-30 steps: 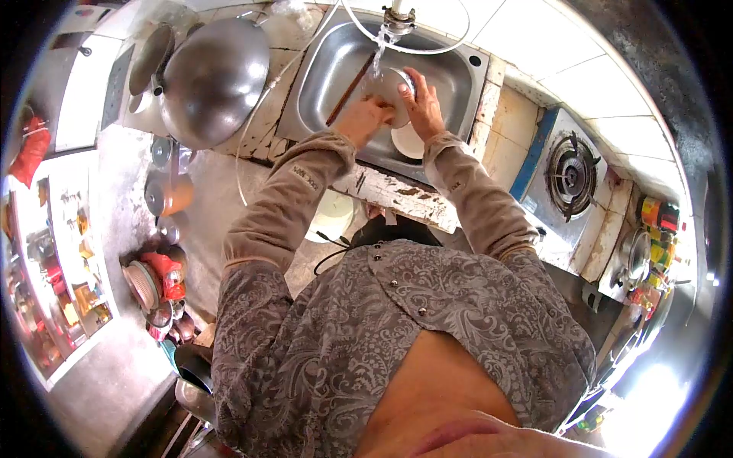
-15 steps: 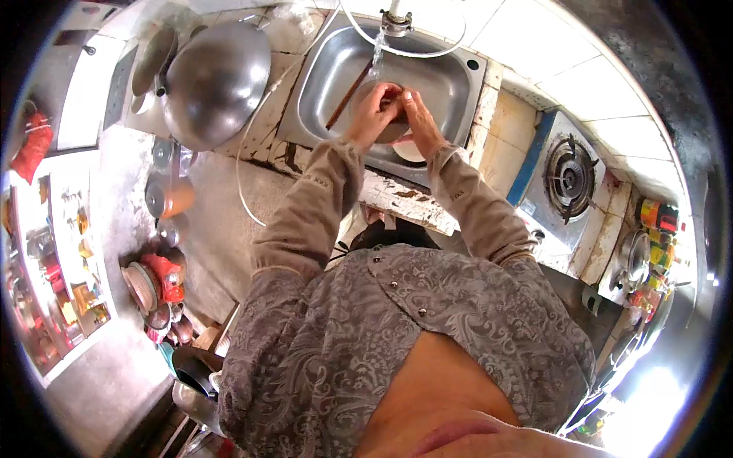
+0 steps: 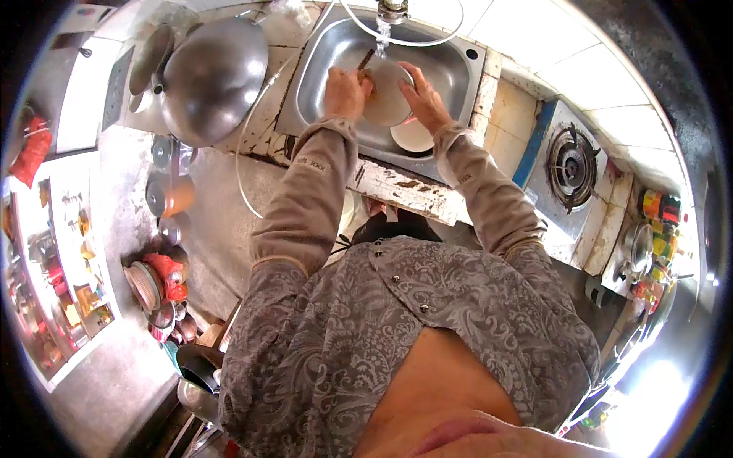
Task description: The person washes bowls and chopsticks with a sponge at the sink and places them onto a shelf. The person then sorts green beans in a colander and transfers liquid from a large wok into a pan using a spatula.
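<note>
In the steel sink (image 3: 309, 84), my right hand (image 3: 426, 101) grips the right rim of a bowl (image 3: 385, 103), which is tilted and holds cloudy water or shine. My left hand (image 3: 346, 95) is closed at the bowl's left side, with a small brownish thing at its fingertips that I cannot make out. A thin brown stick (image 3: 366, 59) shows just above the left hand; its lower part is hidden. Beneath the held bowl, nearer to me, sits a white bowl (image 3: 413, 138). Water runs from the tap (image 3: 393, 11) just behind the held bowl.
A large wok (image 3: 216, 80) lies on the counter left of the sink. A white hose (image 3: 243, 164) hangs over the counter edge. To the right stands a gas stove (image 3: 571, 168). Bottles (image 3: 660, 210) and a lidded pot (image 3: 635, 252) are farther right.
My hands have moved apart: the left has gone to the bowl's left side, over the stick, while the right has taken the rim. The held bowl shows more fully now.
</note>
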`<state>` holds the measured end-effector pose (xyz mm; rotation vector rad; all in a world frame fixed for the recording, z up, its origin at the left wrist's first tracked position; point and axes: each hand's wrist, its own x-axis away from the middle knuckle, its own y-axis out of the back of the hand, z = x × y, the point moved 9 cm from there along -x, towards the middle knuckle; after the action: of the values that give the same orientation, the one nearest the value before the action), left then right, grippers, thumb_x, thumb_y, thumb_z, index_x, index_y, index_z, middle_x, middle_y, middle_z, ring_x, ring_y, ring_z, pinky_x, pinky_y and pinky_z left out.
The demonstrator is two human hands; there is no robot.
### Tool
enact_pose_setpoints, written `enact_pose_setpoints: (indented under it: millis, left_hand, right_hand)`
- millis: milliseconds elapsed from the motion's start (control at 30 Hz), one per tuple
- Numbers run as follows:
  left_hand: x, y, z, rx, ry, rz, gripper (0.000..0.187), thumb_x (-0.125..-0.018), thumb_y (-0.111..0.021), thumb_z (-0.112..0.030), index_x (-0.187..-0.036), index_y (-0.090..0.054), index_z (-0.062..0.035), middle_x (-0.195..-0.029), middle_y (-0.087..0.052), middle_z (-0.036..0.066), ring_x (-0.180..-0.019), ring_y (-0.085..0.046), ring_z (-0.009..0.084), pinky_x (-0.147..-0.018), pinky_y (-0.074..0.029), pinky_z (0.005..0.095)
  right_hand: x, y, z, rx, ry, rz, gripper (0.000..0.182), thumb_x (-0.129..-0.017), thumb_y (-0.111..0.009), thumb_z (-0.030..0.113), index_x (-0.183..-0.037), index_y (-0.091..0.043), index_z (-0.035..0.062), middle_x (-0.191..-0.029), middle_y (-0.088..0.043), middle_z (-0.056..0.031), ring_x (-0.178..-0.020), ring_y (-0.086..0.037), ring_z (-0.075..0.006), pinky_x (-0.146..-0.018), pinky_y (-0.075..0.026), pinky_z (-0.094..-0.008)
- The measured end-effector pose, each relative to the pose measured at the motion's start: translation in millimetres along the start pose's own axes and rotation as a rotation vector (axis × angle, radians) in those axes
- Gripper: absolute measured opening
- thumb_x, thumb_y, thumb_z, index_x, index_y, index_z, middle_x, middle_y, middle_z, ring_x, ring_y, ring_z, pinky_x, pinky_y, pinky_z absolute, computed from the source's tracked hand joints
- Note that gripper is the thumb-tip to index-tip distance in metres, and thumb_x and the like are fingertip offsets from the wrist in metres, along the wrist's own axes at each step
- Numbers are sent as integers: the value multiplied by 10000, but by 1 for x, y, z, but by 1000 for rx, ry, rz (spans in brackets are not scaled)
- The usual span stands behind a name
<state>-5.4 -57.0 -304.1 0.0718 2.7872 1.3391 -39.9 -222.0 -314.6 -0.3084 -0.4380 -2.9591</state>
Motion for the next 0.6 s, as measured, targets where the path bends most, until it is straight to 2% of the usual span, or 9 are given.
enact_pose_setpoints:
  millis: [67,167,200,267,300,333,400,500,600]
  left_hand:
    - [19,-32,45,511,444,171,279,-794,-587,-203,-1004,-636,-27,-954,-588,184,-715,-596,341,-661,-505,398]
    - [43,-50,46,767,459,89,249,-819,-550,-177,-998,-592,-9,-846,-620,139,-648,-605,292,-541,-495,369]
    - [48,-56,49,854,460,61,240,-828,-538,-169,-996,-577,-2,-810,-630,124,-626,-609,275,-501,-492,359]
    - [17,-47,60,268,22,87,299,-794,-562,-119,-1060,-514,10,-862,-607,178,-684,-591,353,-613,-478,429]
    - [15,-41,46,-25,-193,102,345,-777,-573,-95,-1092,-482,16,-887,-596,206,-713,-582,392,-669,-471,464]
    - [15,-29,39,-59,-268,-6,323,-777,-567,-85,-1077,-484,4,-897,-591,204,-752,-575,395,-682,-463,463]
    - [15,24,-18,-125,-412,-234,282,-777,-554,-66,-1048,-490,-20,-917,-580,199,-828,-561,401,-707,-449,460]
    - [20,3,-28,91,-379,-198,260,-778,-553,-69,-1035,-520,-43,-967,-571,168,-937,-534,375,-750,-442,447]
    - [43,-37,-37,466,-212,207,236,-795,-559,-54,-1031,-551,-41,-1059,-562,170,-1010,-517,362,-815,-434,417]
  right_hand:
    - [-6,1,-9,-51,111,-150,419,-888,-496,297,-1268,-399,149,-1186,-504,-200,-1027,-521,-416,-765,-469,-464]
    - [-3,0,-6,52,404,-345,437,-874,-524,294,-1262,-400,134,-1190,-511,-176,-1047,-528,-370,-829,-449,-453]
    - [-8,-4,-13,-90,206,-223,451,-870,-533,298,-1265,-392,133,-1197,-505,-174,-1065,-520,-352,-823,-462,-454]
    - [-3,-14,-26,-366,-198,27,480,-862,-552,307,-1272,-377,129,-1211,-493,-170,-1102,-503,-315,-812,-488,-456]
    - [-7,-12,-36,-235,-288,52,529,-852,-563,348,-1284,-350,128,-1209,-485,-154,-1102,-498,-291,-709,-557,-444]
    - [-14,-17,-39,-211,-253,80,545,-851,-565,352,-1293,-345,121,-1241,-450,-146,-1130,-468,-300,-719,-553,-447]
    - [-25,-28,-43,-157,-177,141,575,-850,-570,360,-1310,-336,107,-1305,-380,-129,-1186,-407,-317,-738,-544,-452]
    - [-18,-34,-30,-439,-276,-15,487,-862,-546,382,-1256,-404,135,-1224,-497,-160,-1069,-534,-312,-868,-458,-431]
    - [-35,-24,-38,-170,-144,-148,424,-877,-521,377,-1217,-450,133,-1172,-529,-159,-1068,-539,-335,-862,-468,-442]
